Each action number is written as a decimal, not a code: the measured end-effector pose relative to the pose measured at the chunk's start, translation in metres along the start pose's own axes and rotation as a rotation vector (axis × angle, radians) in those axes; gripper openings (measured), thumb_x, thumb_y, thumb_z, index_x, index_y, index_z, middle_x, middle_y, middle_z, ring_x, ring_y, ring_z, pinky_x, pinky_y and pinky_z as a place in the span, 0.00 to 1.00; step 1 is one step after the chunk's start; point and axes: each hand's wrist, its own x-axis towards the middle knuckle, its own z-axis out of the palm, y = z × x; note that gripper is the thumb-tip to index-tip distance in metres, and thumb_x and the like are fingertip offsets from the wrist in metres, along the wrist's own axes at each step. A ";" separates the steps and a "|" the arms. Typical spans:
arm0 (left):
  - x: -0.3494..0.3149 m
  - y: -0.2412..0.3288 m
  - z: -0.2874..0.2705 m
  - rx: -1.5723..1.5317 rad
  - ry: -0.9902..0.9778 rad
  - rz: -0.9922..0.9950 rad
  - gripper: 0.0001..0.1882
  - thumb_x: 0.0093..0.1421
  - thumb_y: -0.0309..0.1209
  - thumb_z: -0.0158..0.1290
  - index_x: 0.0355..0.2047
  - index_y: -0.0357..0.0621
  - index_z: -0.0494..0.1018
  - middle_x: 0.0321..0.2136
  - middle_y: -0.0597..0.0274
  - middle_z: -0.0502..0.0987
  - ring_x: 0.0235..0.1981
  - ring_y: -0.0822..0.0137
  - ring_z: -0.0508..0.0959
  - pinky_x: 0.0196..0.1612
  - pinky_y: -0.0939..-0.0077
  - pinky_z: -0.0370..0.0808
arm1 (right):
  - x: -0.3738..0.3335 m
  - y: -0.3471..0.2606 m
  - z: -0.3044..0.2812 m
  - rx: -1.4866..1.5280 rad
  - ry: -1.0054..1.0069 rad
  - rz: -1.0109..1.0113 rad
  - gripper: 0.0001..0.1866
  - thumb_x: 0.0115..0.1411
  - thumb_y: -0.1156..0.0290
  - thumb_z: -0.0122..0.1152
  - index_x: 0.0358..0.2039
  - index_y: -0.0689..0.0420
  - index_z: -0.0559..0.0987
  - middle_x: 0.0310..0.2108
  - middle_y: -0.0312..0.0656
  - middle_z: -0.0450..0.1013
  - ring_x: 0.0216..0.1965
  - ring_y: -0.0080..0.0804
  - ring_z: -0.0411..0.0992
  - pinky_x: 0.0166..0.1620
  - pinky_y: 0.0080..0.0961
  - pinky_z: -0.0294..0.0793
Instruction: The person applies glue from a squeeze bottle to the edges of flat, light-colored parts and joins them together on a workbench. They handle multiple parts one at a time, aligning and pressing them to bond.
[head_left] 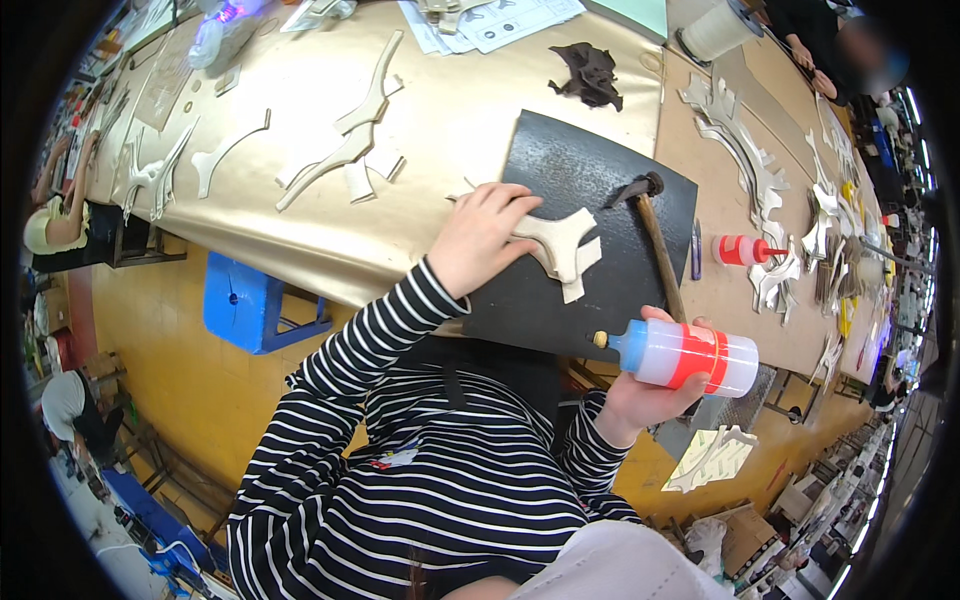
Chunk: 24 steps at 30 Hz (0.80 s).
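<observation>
My right hand [655, 402] is wrapped round a squeeze bottle [660, 355], white with a blue cap and a red band, tilted on its side with the tip toward the left. A cream-coloured cut leather piece [565, 240], branching at one end, lies on the black mat [610, 305]. My left hand [485, 235] closes over the piece's left end, with the thumb along its near edge. Across the mat's right side rests a hammer [655, 235], its head away from me and its handle running toward the bottle.
More cream pieces [350, 150] lie on the gold-covered table to the left, and others [740, 150] on the right. A dark crumpled cloth [587, 75] sits beyond the mat. Another red-and-white bottle [742, 250] lies right of it. A blue stool [245, 300] stands below the table's left edge.
</observation>
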 end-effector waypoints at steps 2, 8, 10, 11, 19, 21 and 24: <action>0.006 0.010 0.012 0.058 -0.028 0.029 0.23 0.51 0.32 0.60 0.49 0.43 0.72 0.46 0.58 0.72 0.50 0.56 0.70 0.55 0.64 0.65 | -0.001 0.000 -0.004 -0.004 0.012 0.020 0.41 0.52 0.41 0.61 0.54 0.58 0.60 0.48 0.41 0.61 0.38 0.55 0.76 0.40 0.41 0.76; 0.020 0.014 0.005 -0.023 -0.064 0.036 0.22 0.51 0.28 0.59 0.49 0.43 0.72 0.42 0.58 0.71 0.46 0.60 0.72 0.48 0.69 0.68 | -0.002 0.003 -0.025 0.015 0.042 0.102 0.44 0.51 0.39 0.62 0.55 0.58 0.58 0.49 0.42 0.61 0.37 0.55 0.76 0.40 0.42 0.76; 0.024 0.022 -0.008 -0.172 0.066 0.040 0.20 0.52 0.28 0.60 0.46 0.41 0.72 0.41 0.58 0.70 0.43 0.60 0.73 0.43 0.70 0.71 | -0.001 0.002 -0.030 0.023 0.026 0.129 0.44 0.51 0.38 0.62 0.55 0.59 0.59 0.51 0.44 0.61 0.39 0.55 0.76 0.40 0.40 0.76; 0.026 0.026 -0.016 -0.168 0.199 0.134 0.14 0.61 0.28 0.54 0.46 0.38 0.71 0.38 0.58 0.73 0.36 0.64 0.76 0.36 0.76 0.73 | 0.000 0.002 -0.031 0.024 0.009 0.141 0.44 0.51 0.38 0.61 0.55 0.59 0.60 0.52 0.47 0.62 0.42 0.54 0.75 0.41 0.38 0.77; -0.001 0.078 -0.047 -1.214 0.005 -0.545 0.13 0.69 0.30 0.41 0.48 0.34 0.68 0.34 0.57 0.78 0.24 0.74 0.77 0.28 0.84 0.74 | 0.016 -0.002 -0.006 0.319 -0.378 0.305 0.50 0.50 0.34 0.59 0.58 0.66 0.62 0.62 0.72 0.50 0.41 0.33 0.78 0.34 0.18 0.81; -0.005 0.085 -0.043 -1.172 -0.098 -0.582 0.13 0.69 0.30 0.42 0.48 0.33 0.68 0.33 0.57 0.78 0.25 0.74 0.77 0.29 0.83 0.75 | 0.013 -0.006 0.003 0.304 -0.442 0.355 0.55 0.49 0.32 0.61 0.61 0.67 0.59 0.62 0.74 0.49 0.39 0.31 0.79 0.32 0.15 0.81; -0.012 0.087 -0.045 -1.286 -0.241 -0.606 0.17 0.70 0.33 0.41 0.53 0.33 0.64 0.35 0.53 0.77 0.26 0.70 0.80 0.28 0.82 0.77 | 0.004 -0.009 0.013 0.306 -0.311 0.389 0.62 0.46 0.30 0.62 0.64 0.69 0.51 0.62 0.73 0.50 0.32 0.29 0.79 0.28 0.15 0.80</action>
